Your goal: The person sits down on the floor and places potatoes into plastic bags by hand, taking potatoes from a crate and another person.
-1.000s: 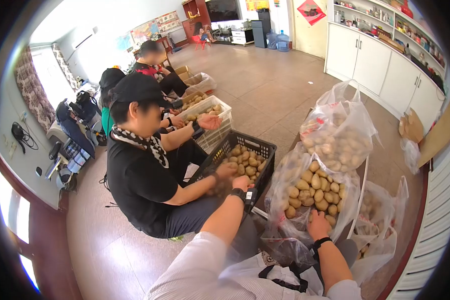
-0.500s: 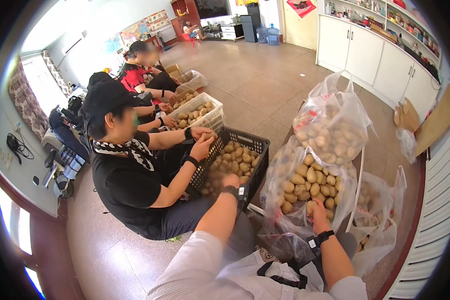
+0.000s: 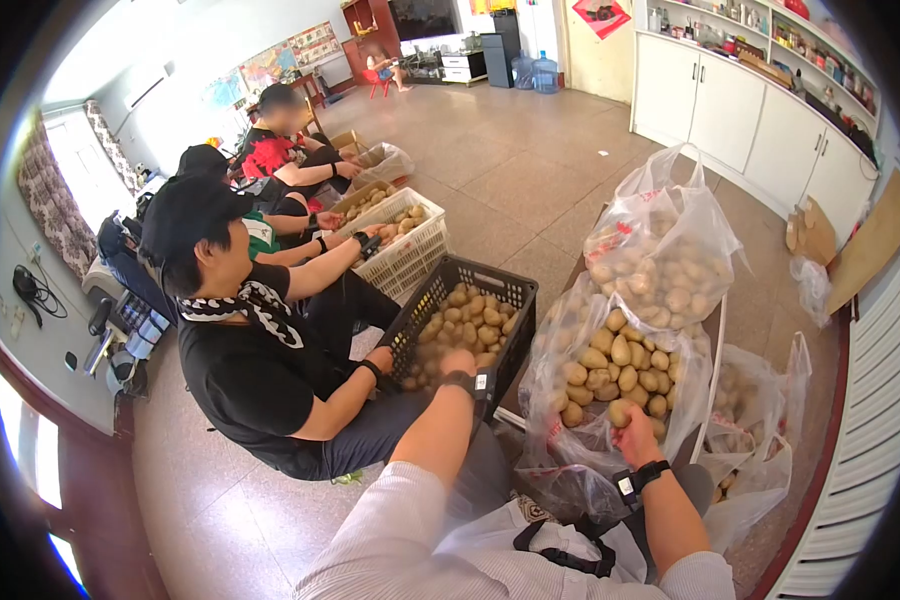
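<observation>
My right hand (image 3: 634, 440) is closed around a potato (image 3: 620, 412) at the front of an open clear plastic bag (image 3: 698, 430). Many loose potatoes (image 3: 626, 354) fill this bag. My left hand (image 3: 457, 364) reaches down into a black plastic crate (image 3: 522, 345), close against the potatoes (image 3: 475, 322) in it. Its fingers are partly hidden and blurred, so I cannot make out whether it grips one. Both my wrists wear dark bands.
A co-worker (image 3: 245, 360) sits at my left, one hand by the black crate's edge. Beyond stands a white crate (image 3: 410, 262) of potatoes, with more seated people. Another full bag (image 3: 660, 235) is behind mine; further bags (image 3: 750, 450) lie at right.
The co-worker beside me has leaned back, moving one hand to the white crate and the other down to the black crate's near side. My hands stay almost in place.
</observation>
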The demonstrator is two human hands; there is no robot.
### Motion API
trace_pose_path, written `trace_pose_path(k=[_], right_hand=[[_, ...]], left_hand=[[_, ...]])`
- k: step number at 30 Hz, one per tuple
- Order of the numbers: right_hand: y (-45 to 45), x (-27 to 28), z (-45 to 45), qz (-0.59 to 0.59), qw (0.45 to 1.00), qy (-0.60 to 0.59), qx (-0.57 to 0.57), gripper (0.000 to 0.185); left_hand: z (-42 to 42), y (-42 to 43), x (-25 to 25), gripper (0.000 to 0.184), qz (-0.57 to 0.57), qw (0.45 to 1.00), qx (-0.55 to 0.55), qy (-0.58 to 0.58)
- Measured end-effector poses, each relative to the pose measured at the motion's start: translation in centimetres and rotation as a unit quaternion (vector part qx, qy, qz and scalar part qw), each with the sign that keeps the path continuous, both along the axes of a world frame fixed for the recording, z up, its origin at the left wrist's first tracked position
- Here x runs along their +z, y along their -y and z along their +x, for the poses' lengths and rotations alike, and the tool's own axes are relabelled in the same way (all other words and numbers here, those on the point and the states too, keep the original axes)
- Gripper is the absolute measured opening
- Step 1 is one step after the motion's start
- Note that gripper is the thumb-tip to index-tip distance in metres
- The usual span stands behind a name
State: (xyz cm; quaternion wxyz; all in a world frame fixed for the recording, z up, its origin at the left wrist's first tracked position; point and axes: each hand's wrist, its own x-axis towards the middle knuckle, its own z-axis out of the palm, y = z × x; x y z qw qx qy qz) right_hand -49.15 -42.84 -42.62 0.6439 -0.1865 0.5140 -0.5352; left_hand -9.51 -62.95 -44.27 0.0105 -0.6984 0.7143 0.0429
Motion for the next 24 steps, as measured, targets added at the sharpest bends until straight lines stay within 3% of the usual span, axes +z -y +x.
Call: trace_pose_path(k=[2, 6, 7, 8, 9, 11, 15, 19, 24], right_hand=[[-0.1, 0.5, 0.1, 0.001, 1.000, 0.000, 0.009, 0.034], [-0.2, 2.4, 0.9, 0.006, 0.999, -0.017, 0.050, 0.036], [-0.2, 2.9, 1.3, 0.001, 0.998, -0.021, 0.056, 0.036], [-0.1, 3.3, 1.7, 0.001, 0.998, -0.021, 0.056, 0.036], [0.1, 3.7, 2.2, 0.009, 0.998, -0.012, 0.061, 0.037], [0.4, 4.8, 3.2, 0.018, 0.998, -0.004, 0.064, 0.037], [1.1, 6.6, 5.1, -0.012, 0.996, -0.022, 0.091, 0.036], [1.4, 9.0, 7.1, -0.060, 0.989, -0.051, 0.123, 0.036], [2.0, 9.9, 8.3, -0.078, 0.982, -0.094, 0.144, 0.035]], left_hand=[[-1.5, -1.9, 3.7, 0.028, 0.013, 0.998, 0.027, -0.052], [-4.5, -3.0, 7.4, 0.024, 0.075, 0.984, 0.023, -0.162], [-6.4, -3.1, 7.4, 0.025, 0.097, 0.845, 0.175, -0.496], [-7.7, -3.2, 7.6, 0.026, 0.105, 0.577, 0.299, -0.753], [-8.4, -3.8, 8.7, 0.026, 0.105, 0.577, 0.299, -0.753], [-9.7, -5.2, 11.0, 0.033, 0.198, 0.620, 0.186, -0.736], [-11.4, -6.5, 11.8, 0.041, 0.264, 0.644, 0.098, -0.711], [-13.0, -8.3, 12.8, 0.046, 0.341, 0.673, 0.035, -0.655], [-14.5, -10.3, 14.1, 0.052, 0.380, 0.670, -0.009, -0.638]])
